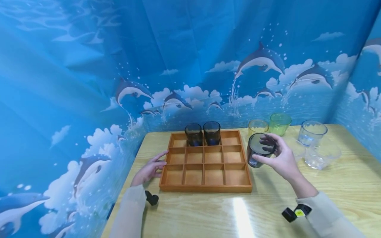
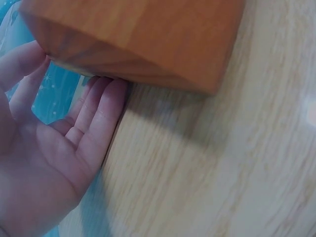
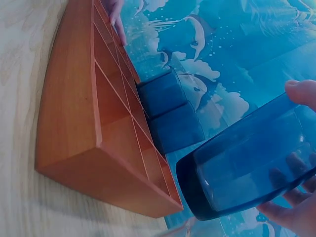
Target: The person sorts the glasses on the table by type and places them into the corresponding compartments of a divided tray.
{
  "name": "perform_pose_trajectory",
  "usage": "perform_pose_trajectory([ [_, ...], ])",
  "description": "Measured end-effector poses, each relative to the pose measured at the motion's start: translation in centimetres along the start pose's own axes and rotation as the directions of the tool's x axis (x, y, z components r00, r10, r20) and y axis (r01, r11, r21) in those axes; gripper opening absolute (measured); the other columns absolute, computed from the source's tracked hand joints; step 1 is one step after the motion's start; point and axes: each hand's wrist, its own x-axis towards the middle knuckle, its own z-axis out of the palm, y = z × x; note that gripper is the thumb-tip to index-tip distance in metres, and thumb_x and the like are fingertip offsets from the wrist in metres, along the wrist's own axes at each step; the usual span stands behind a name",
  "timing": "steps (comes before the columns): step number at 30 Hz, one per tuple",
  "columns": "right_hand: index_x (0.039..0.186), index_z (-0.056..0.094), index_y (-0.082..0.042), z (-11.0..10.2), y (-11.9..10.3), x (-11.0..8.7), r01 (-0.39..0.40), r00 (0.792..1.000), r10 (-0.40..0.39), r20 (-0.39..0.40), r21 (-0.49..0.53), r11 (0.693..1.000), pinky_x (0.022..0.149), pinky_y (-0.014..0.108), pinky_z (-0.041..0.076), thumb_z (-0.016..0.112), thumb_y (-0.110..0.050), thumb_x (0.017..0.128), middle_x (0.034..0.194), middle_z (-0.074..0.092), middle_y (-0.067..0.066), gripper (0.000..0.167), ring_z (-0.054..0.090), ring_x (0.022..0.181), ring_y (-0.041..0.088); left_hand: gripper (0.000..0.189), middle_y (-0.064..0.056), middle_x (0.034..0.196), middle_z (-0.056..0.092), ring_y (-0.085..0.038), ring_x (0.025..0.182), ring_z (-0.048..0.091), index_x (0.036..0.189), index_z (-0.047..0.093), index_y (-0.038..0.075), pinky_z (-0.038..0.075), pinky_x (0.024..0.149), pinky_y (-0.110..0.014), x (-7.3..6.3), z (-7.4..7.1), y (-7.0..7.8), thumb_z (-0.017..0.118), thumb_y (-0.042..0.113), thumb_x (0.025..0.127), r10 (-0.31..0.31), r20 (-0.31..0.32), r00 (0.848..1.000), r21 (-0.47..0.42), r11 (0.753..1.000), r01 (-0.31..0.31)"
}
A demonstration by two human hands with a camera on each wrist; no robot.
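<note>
My right hand [image 1: 284, 162] grips a dark, see-through glass [image 1: 253, 150] by its sides, thumb in front and fingers behind. The glass is just right of a wooden tray [image 1: 205, 188] divided into several compartments. In the right wrist view that glass [image 3: 242, 163] looks blue, its thick base pointing toward the tray. Two matching dark glasses, a left one [image 1: 193, 135] and a right one [image 1: 212, 133], stand side by side in the middle two compartments of the back row. Against the tray's left side, my left hand [image 1: 150, 170] rests with extended fingers [image 2: 106, 108].
Behind the held glass stand a yellow glass [image 1: 258, 125] and a green glass [image 1: 279, 124]. Farther right are a clear bluish glass [image 1: 312, 132] and more clear glassware [image 1: 318, 160]. A blue dolphin-print curtain [image 1: 190, 66] borders the wooden table [image 1: 193, 215] at the back and sides.
</note>
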Motion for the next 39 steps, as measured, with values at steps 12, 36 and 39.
perform_pose_trajectory([
  [12, 0.133, 0.042, -0.011, 2.6, -0.1, 2.9, -0.039, 0.999, 0.039, 0.022, -0.008, 0.999, 0.090, 0.032, 0.042, 0.082, -0.026, 0.071, 0.125, 0.053, 0.006, 0.076, 0.050, 0.112, 0.017, 0.050, -0.005, 0.144, 0.031, -0.029, 0.107, 0.048, 0.136, 0.044, 0.040, 0.049, 0.074, -0.043, -0.1, -0.1, 0.1, 0.058, 0.022, 0.091, 0.003, -0.015, 1.000, 0.011, 1.000, -0.003],
  [36, 0.135, 0.037, -0.005, 6.8, 1.1, 8.5, -0.139, 0.989, 0.142, -0.051, 0.055, 0.989, 0.092, 0.047, 0.040, 0.082, -0.035, 0.069, 0.126, 0.049, 0.015, 0.085, 0.045, 0.116, 0.028, 0.049, -0.002, 0.145, 0.029, -0.029, 0.107, 0.047, 0.136, 0.044, 0.040, 0.048, 0.074, -0.042, -0.1, 0.0, 0.0, 0.057, 0.023, 0.092, 0.005, 0.001, 1.000, 0.002, 1.000, -0.005],
  [39, 0.134, 0.038, -0.005, 7.5, 1.3, 9.1, -0.136, 0.988, 0.140, -0.071, 0.069, 0.988, 0.093, 0.046, 0.040, 0.082, -0.035, 0.069, 0.124, 0.050, 0.015, 0.084, 0.046, 0.115, 0.028, 0.049, -0.003, 0.145, 0.029, -0.028, 0.108, 0.047, 0.137, 0.044, 0.040, 0.048, 0.075, -0.042, -0.1, 0.0, 0.0, 0.057, 0.022, 0.092, 0.005, -0.005, 1.000, 0.002, 1.000, -0.005],
])
